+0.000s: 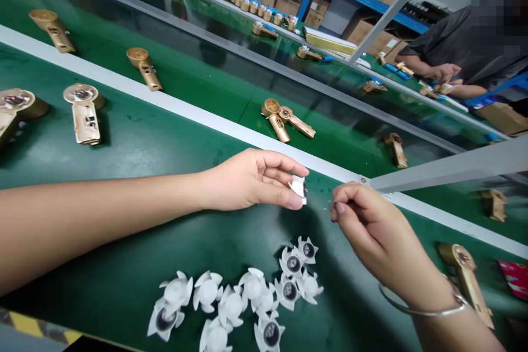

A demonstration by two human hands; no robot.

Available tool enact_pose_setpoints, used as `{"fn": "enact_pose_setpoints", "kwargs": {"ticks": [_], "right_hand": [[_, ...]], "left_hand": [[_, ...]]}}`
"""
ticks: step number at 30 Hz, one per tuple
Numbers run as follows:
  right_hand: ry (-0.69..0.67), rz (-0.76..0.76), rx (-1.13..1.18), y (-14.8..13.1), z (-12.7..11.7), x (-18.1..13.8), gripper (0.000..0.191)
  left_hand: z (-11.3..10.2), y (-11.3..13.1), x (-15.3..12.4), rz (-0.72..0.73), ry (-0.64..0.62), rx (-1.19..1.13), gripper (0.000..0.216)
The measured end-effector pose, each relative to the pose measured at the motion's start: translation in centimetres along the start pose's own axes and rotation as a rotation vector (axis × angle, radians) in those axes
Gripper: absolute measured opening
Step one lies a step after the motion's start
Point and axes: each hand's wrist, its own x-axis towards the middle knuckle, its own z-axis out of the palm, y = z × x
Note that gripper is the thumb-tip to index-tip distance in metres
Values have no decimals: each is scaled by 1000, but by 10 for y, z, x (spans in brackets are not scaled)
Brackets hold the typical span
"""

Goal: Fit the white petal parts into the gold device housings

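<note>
My left hand (pixel 264 181) reaches in over the green table and grips a small white fan blade (pixel 298 188) by its edges, its dark hub turned to the right. Just to the right, apart from it, my right hand (pixel 371 231) is closed in a pinch, thumb against forefinger. A tiny thin bit may show at those fingertips, too small to name. Below both hands lies a loose group of white fan blades (pixel 231 305), some showing dark round hubs and others their plain caps.
Gold fan housings lie on the table, one at left (pixel 87 115) and one at right (pixel 464 275). More, such as a touching pair (pixel 284 118), rest on the green strip beyond the white rail (pixel 231 126). A grey post (pixel 454 168) slants in from the right. Two people work across.
</note>
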Motion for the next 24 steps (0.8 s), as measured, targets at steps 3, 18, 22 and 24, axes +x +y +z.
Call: {"fn": "enact_pose_setpoints", "kwargs": {"ticks": [3, 18, 22, 24], "right_hand": [[33, -36, 201, -36, 3, 22, 11], [162, -270, -115, -42, 13, 22, 12], [156, -411, -218, -38, 8, 26, 25], [194, -286, -161, -29, 7, 51, 16]], "left_hand": [[7, 0, -6, 36, -22, -101, 43], [7, -9, -3, 90, 45, -267, 39], [2, -11, 3, 157, 114, -324, 42], [-2, -10, 8, 197, 132, -347, 46]]}}
